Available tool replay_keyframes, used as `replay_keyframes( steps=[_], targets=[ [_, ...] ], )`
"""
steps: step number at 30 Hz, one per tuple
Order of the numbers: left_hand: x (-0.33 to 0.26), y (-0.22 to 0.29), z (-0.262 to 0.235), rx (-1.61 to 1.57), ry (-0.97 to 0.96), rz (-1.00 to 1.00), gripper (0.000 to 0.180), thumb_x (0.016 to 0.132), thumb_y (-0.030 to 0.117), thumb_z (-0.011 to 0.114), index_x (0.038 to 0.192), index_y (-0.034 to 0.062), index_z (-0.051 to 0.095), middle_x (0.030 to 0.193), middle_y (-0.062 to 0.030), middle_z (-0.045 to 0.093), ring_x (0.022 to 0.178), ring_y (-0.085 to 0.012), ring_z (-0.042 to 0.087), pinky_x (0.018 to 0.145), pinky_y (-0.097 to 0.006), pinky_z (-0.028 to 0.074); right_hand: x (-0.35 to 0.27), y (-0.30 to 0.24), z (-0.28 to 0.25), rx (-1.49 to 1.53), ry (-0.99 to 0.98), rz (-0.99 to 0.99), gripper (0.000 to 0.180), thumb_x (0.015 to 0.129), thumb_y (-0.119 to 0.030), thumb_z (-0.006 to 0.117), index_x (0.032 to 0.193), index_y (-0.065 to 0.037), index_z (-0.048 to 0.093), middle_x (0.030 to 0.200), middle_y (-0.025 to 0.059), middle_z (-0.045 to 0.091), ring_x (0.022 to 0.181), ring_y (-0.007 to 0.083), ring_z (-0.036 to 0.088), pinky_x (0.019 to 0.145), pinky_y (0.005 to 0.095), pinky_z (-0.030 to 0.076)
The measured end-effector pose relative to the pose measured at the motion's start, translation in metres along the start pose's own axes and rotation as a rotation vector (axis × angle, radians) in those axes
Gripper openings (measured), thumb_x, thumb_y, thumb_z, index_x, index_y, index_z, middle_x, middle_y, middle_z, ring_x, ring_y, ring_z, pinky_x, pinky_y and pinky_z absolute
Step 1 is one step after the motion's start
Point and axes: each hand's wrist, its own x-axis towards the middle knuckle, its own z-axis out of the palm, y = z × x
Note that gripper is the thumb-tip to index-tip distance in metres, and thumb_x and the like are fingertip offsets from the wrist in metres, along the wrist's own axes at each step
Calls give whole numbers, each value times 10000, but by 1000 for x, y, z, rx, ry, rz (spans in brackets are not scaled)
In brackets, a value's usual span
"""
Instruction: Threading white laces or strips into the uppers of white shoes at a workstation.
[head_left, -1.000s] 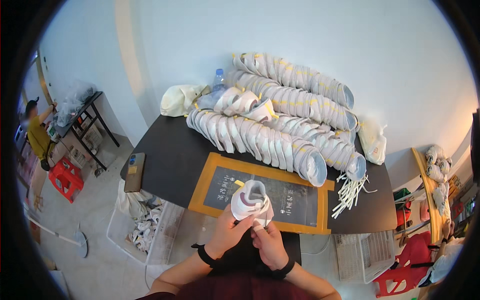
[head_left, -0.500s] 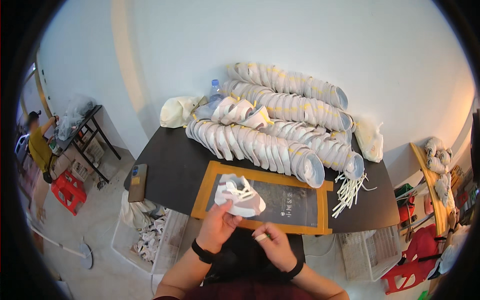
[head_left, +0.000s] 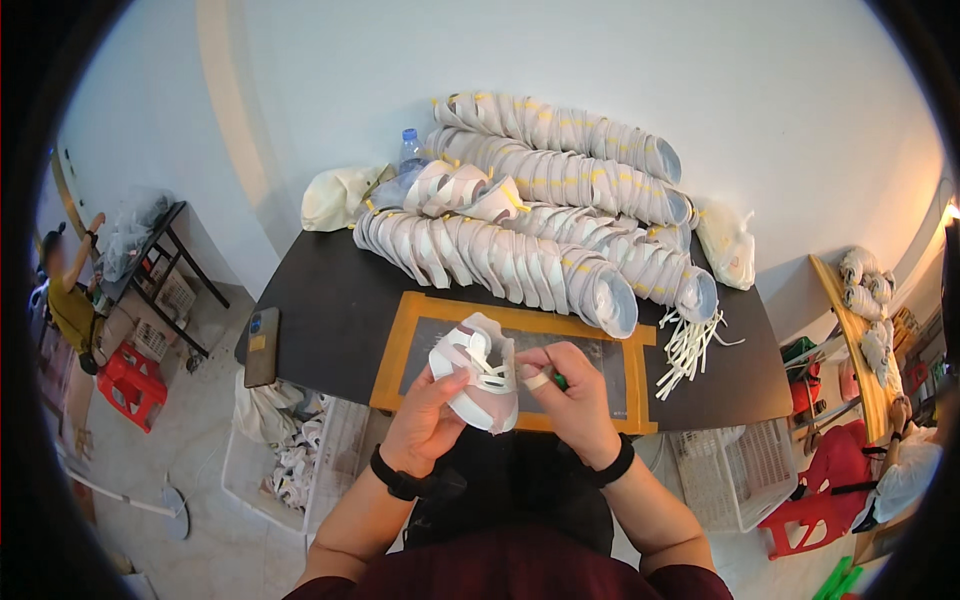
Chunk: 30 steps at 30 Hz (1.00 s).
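Observation:
My left hand [head_left: 425, 420] grips a white and pale pink shoe upper [head_left: 478, 375] by its side, thumb on top. White lace runs across its opening, which is tilted up. Close by the upper's right edge, my right hand [head_left: 575, 395] is closed in a pinch. Between its fingers shows a small thin tool [head_left: 561, 382] with a green part; most of it is hidden. A pale band wraps one finger of that hand. Below both hands lies a dark board [head_left: 425, 318] edged with yellow-brown tape.
Long nested rows of shoe uppers [head_left: 480, 255] cover the back of the black table [head_left: 320, 290]. White laces [head_left: 690, 350] hang at right, a phone [head_left: 263, 345] lies at left. Crates [head_left: 340, 450] stand below. Co-workers sit on red stools [head_left: 135, 385] at both sides.
Both hands have come together: the right hand has risen to the shoe upper's right edge. The upper has been turned more upright, and the whole view has shifted slightly.

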Motion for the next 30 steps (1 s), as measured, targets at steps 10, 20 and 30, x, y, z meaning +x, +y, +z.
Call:
replay_keyframes(
  steps=[10,20,30],
  targets=[
    [-2,-7,-15,184,32,49,353,918,91,631,1262,46,564,1158,-41,634,1052,-140,607,905,-315,494,-6,10,25,21,-73,99,151,823,-105,716,905,-42,605,877,76,583,778,209,579,673,302,466],
    [1,-14,-33,237,37,92,354,932,108,618,1276,55,555,1175,-33,629,1060,-132,600,910,-305,483,-10,33,46,-26,-91,67,181,866,-145,722,911,-48,577,861,1,583,706,76,504,621,246,448],
    [4,-8,-44,182,69,50,399,930,135,631,1309,56,533,1223,-35,602,1088,-147,590,929,-320,475,-11,47,51,287,-98,260,89,904,-89,671,948,-25,628,813,-31,581,748,51,520,680,215,447]
  ],
)
